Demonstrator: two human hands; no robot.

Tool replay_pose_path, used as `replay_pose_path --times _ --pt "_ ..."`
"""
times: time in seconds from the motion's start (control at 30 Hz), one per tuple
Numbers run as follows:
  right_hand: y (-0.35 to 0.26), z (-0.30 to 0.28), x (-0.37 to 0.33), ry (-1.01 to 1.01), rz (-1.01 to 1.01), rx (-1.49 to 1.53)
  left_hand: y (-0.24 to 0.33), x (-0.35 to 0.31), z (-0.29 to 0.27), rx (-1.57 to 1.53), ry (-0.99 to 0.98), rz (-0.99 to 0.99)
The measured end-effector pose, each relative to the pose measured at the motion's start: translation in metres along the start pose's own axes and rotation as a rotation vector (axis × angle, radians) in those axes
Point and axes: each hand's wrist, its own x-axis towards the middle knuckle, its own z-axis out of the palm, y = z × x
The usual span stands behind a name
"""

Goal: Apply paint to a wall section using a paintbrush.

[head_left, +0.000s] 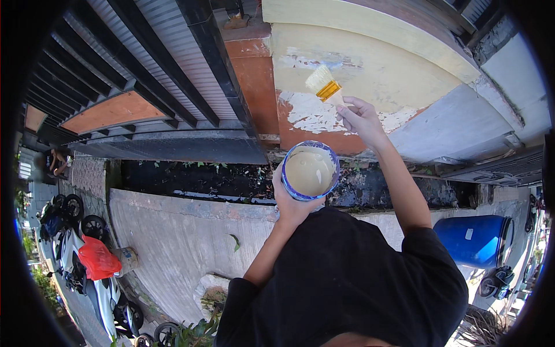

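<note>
My left hand (291,203) is wrapped round a paint can (312,171) with a blue, paint-smeared rim. Cream paint fills part of it. Up and to the right, my right hand (359,118) grips the handle of a paintbrush (326,87), whose pale bristles point up and left toward the wall. A yellow band runs below the bristles. In front of me stands a low wall (393,69), cream over its upper part, with flaking white patches and bare orange-brown lower down. From this view I cannot tell whether the bristles touch the wall.
A dark gutter (196,180) with leaves runs between the wall and the concrete pavement (173,237). To the left are a black metal gate (214,63), parked motorcycles (72,260), a red plastic bag (98,257) and a seated person (58,162). A blue drum (471,242) lies at right.
</note>
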Motion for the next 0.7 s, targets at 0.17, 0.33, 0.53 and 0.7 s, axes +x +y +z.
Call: replay_pose_path --times 0.17,0.33,0.53,0.7 --pt "0.016 0.034 0.07 0.014 -0.091 -0.194 -0.006 -0.012 -0.011 0.024 0.044 0.019" --pt "0.036 0.046 0.116 0.008 -0.233 -0.374 -0.006 -0.016 -0.018 0.037 0.08 0.011" --pt "0.037 0.049 0.138 -0.032 -0.267 -0.444 -0.004 -0.015 -0.024 0.034 0.11 0.028" --pt "0.043 0.031 0.137 0.036 -0.29 -0.487 0.004 -0.01 -0.026 0.028 0.106 -0.017"
